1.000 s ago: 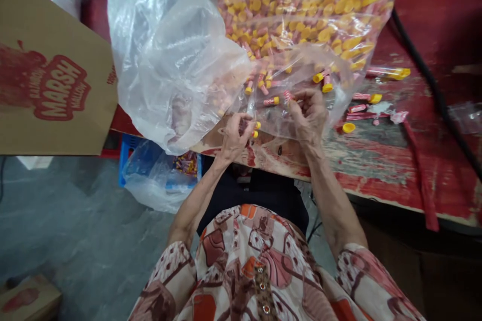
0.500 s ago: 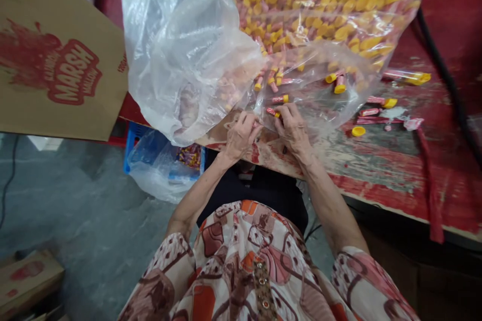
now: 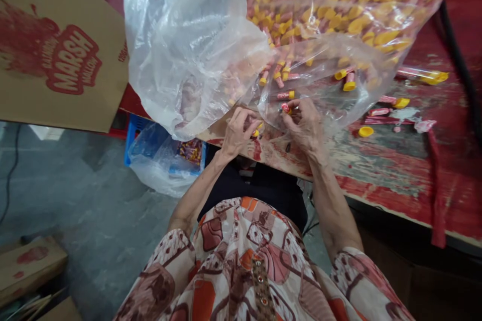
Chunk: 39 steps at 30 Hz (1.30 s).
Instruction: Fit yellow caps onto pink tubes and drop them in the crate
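My left hand [image 3: 238, 131] is at the table's front edge, its fingers closed on a small tube whose yellow cap [image 3: 256, 133] shows beside the thumb. To its right, my right hand [image 3: 304, 123] pinches a red-wrapped tube [image 3: 285, 108] between thumb and fingers. Just behind lies another tube with a yellow cap [image 3: 286, 95], by the mouth of a clear plastic bag [image 3: 339, 15] full of such yellow-capped tubes. A whitish plastic bag [image 3: 184, 35] bulges up behind my left hand.
A cardboard box [image 3: 68, 55] stands at the left. Loose tubes, a yellow cap [image 3: 366, 132] and scraps lie on the worn red table [image 3: 399, 160] at the right, near a black cable [image 3: 457, 55]. A blue crate [image 3: 131, 140] with plastic and tubes sits below the edge.
My right hand has moved slightly right, lifting the red-wrapped tube. The hands are farther apart, and a yellow cap now shows at my left hand. The view has shifted a little.
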Motion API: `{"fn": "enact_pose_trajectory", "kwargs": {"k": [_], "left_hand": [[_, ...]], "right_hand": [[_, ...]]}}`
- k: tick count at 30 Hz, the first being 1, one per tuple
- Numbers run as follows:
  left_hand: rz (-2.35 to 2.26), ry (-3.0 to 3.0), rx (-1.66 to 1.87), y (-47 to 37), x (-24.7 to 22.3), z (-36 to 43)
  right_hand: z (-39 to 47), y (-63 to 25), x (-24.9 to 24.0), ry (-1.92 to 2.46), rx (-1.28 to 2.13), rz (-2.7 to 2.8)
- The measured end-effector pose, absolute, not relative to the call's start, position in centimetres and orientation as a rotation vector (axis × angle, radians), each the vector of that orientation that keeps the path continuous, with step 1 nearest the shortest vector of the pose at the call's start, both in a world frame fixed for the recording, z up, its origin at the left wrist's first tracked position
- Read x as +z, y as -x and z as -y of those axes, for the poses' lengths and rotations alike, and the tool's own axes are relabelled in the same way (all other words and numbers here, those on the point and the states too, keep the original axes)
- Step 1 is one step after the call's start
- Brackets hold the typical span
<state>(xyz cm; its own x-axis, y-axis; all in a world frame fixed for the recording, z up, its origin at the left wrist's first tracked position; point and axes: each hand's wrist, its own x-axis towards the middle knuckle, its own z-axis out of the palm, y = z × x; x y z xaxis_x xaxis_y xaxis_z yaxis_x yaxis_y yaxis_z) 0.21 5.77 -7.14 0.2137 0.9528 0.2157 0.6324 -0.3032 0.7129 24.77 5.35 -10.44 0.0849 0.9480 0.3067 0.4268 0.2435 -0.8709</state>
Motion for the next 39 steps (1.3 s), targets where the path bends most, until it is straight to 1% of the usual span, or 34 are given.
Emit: {"fn": "enact_pose_trajectory", "kwargs": {"k": [4, 7, 11, 14, 20, 23, 28, 31, 35, 39], "left_hand": [[-1.498, -2.104, 1.003, 0.0, -6.9, -5.1], [-1.469, -2.061, 0.950, 0.3, -7.5, -5.3], [-1.466, -1.658, 0.908, 1.2, -8.3, -6.1], [-1.428, -1.328, 0.948, 1.7, -8.7, -6.0], [-1.448, -1.176, 1.026, 2.1, -8.8, -5.6], [-1.481, -1.270, 1.021, 2.3, -8.4, -5.8], [-1.541, -1.826, 0.909, 1.6, -7.7, -5.7], [-1.500, -2.058, 0.809, 0.8, -7.5, -5.4], [-1.523, -2.110, 0.864, 0.2, -7.4, -5.2], [-1.525, -2.044, 0.842, 0.0, -7.6, -6.0]], "right_hand": [[-5.2, -23.6, -9.8, 1.292, 0.830, 1.427], [-5.5, -23.0, -9.0, 1.287, 0.862, 1.461], [-6.4, -21.8, -8.2, 1.292, 0.810, 1.512], [-7.0, -20.5, -9.0, 1.288, 0.778, 1.571], [-7.1, -19.4, -12.0, 1.427, 0.613, 1.827], [-6.8, -19.6, -12.4, 1.446, 0.597, 1.824], [-6.4, -19.5, -12.3, 1.439, 0.616, 1.789], [-6.2, -19.3, -12.2, 1.430, 0.548, 1.741], [-6.0, -19.5, -11.9, 1.454, 0.475, 1.689], [-6.1, -19.9, -12.0, 1.529, 0.502, 1.678]]}}
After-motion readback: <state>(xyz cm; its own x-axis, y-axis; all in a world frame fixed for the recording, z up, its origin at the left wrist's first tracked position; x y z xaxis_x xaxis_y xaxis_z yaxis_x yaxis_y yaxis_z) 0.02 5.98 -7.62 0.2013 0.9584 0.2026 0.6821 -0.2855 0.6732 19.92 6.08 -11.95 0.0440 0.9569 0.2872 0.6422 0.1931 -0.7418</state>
